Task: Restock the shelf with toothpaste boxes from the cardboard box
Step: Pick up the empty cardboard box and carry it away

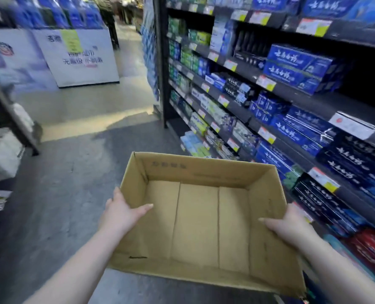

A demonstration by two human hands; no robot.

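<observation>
Two hands carry the box (198,218) by its side walls: the left hand (121,212) is hooked over the left rim with its thumb inside, the right hand (290,227) likewise on the right rim, both closed on cardboard. No toothpaste shows inside; the bottom is bare. The box is held above the floor (57,189), just beside the shelf (313,102), where toothpaste boxes (300,66) fill the tiers. Restocking from this box looks finished; next would likely be clearing it away or fetching more stock.
</observation>
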